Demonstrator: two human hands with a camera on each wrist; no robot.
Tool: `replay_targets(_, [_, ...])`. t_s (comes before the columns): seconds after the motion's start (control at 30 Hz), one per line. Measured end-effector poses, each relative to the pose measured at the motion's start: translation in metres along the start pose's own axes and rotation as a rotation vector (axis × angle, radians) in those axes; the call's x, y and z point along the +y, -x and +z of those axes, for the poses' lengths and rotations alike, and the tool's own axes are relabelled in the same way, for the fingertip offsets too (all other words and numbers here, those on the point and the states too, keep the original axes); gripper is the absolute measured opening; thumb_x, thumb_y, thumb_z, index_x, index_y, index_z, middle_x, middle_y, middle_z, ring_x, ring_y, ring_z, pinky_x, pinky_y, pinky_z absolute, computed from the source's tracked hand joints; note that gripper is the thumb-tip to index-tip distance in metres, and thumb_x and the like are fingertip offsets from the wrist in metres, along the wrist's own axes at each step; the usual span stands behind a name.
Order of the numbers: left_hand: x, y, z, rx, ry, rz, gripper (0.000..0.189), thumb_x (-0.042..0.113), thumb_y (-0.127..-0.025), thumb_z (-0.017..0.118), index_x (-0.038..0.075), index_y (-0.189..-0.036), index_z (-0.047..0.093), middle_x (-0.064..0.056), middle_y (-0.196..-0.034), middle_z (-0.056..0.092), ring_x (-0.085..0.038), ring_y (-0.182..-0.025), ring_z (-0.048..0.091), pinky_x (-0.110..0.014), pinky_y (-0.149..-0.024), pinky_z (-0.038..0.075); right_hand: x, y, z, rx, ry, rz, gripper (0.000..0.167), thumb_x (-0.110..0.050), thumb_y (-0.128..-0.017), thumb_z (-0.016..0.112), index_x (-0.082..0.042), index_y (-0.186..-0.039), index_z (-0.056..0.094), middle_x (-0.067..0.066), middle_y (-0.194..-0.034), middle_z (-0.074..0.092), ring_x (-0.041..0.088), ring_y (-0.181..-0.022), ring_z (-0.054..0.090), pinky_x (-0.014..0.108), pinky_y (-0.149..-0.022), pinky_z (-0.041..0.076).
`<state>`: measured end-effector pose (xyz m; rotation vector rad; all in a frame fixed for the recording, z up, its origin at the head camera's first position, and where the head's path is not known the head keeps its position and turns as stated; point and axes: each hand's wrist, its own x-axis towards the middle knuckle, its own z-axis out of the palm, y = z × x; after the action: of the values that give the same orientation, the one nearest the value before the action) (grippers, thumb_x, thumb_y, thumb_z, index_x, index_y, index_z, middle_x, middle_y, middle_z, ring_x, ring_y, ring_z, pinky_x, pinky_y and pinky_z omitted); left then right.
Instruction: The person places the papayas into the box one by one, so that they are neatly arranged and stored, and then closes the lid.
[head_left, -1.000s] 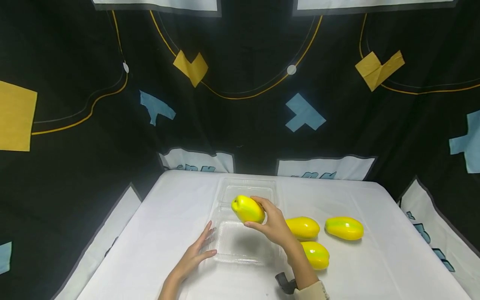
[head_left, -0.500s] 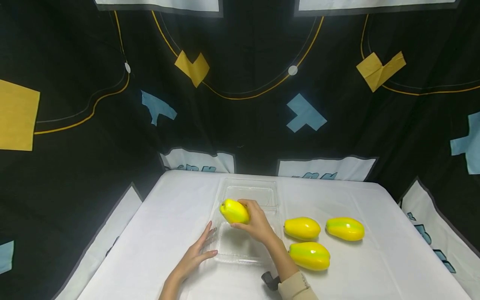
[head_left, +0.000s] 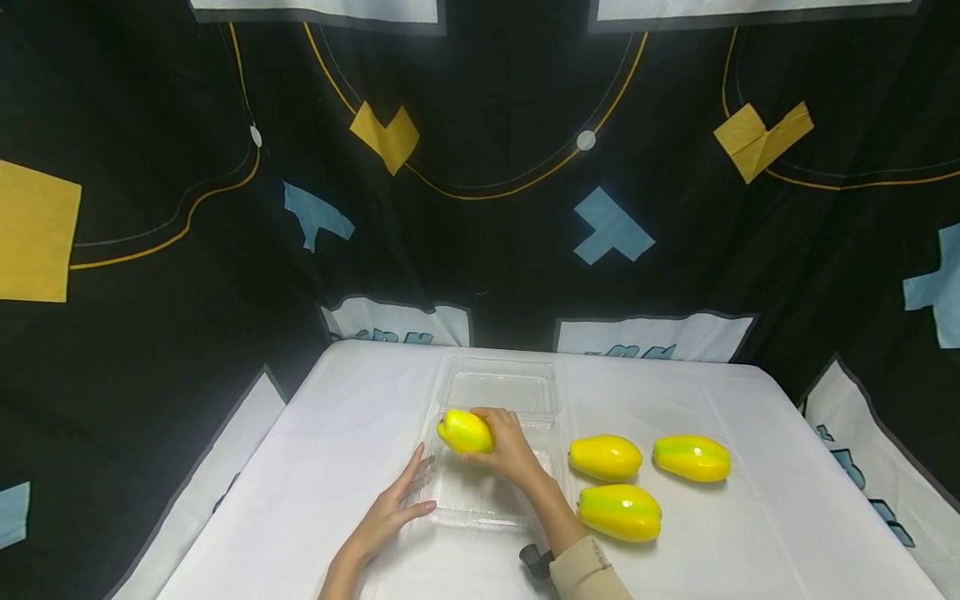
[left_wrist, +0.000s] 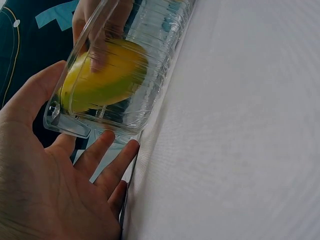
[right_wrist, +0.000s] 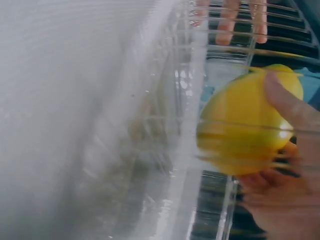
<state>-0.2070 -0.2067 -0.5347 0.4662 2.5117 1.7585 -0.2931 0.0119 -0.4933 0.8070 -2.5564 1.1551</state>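
A clear plastic clamshell box (head_left: pixel 480 518) lies opened out, its lid (head_left: pixel 501 390) folded back on the far side. My right hand (head_left: pixel 512 454) grips a glossy yellow papaya (head_left: pixel 461 431) with a green tinge, thumb on one side and fingers on the other. It is at the back left of the box's near half; the left wrist view shows the papaya (left_wrist: pixel 107 75) through the clear wall. My left hand (head_left: pixel 384 510) is at the box's left side, fingers spread and extended. Thumb and fingertips (left_wrist: pixel 131 145) lie right at the box's edge.
To the right of the box, three more papayas lie on the white table: a middle one (head_left: pixel 604 457), a near one (head_left: pixel 621 512) and a far right one (head_left: pixel 692 457). Behind the white-covered table (head_left: pixel 780 517) hangs a dark patterned cloth (head_left: pixel 480 267).
My right hand has carried the papaya left and lowered it into the box, uncovering the papayas on the right. The left hand has stayed at the box's side.
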Motion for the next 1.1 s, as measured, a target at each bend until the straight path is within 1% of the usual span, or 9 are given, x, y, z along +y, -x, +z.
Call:
replay_targets(0.23, [0.003,0.000,0.000,0.008,-0.018,-0.006,0.077,0.022,-0.089,0.059,0.024,-0.149,0.011,-0.016,-0.147,0.029,-0.041,-0.128,0.034,-0.069,-0.096,0.023,0.001,0.001,0.004,-0.021,0.005,0.019,0.069,-0.027,-0.066,0.083,-0.009,-0.125,0.052,0.010,-0.119,0.052,0.027,-0.111,0.044,0.045,-0.095,0.041])
replay_targets(0.4, [0.002,0.000,0.000,0.012,-0.018,-0.009,0.078,0.022,-0.088,0.060,0.026,-0.149,0.011,-0.014,-0.147,0.030,-0.040,-0.129,0.034,-0.070,-0.096,0.020,0.000,0.002,0.007,-0.025,0.009,0.036,0.070,-0.027,-0.065,0.084,-0.011,-0.125,0.052,0.009,-0.115,0.049,0.025,-0.109,0.044,0.045,-0.095,0.041])
replay_targets(0.57, [0.002,-0.001,0.000,0.012,-0.020,-0.023,0.078,0.023,-0.088,0.060,0.027,-0.149,0.011,-0.013,-0.147,0.029,-0.039,-0.129,0.033,-0.069,-0.097,0.020,0.000,0.003,0.010,-0.036,0.012,0.044,0.070,-0.028,-0.066,0.084,-0.012,-0.126,0.052,0.006,-0.113,0.048,0.023,-0.107,0.045,0.043,-0.094,0.042])
replay_targets(0.87, [0.001,-0.001,0.000,0.025,-0.009,-0.045,0.077,0.024,-0.088,0.059,0.027,-0.149,0.011,-0.013,-0.147,0.030,-0.041,-0.128,0.035,-0.068,-0.096,0.025,0.001,0.004,0.013,-0.036,0.047,-0.002,0.071,-0.032,-0.067,0.082,-0.013,-0.128,0.050,0.005,-0.110,0.047,0.020,-0.104,0.045,0.042,-0.091,0.044])
replay_targets(1.1, [-0.001,-0.002,0.002,0.032,-0.008,-0.049,0.078,0.026,-0.087,0.059,0.029,-0.149,0.012,-0.010,-0.147,0.030,-0.039,-0.128,0.036,-0.068,-0.096,0.024,0.003,0.004,0.012,-0.037,0.057,-0.015,0.071,-0.033,-0.067,0.082,-0.013,-0.128,0.050,0.005,-0.110,0.048,0.020,-0.104,0.045,0.041,-0.089,0.045])
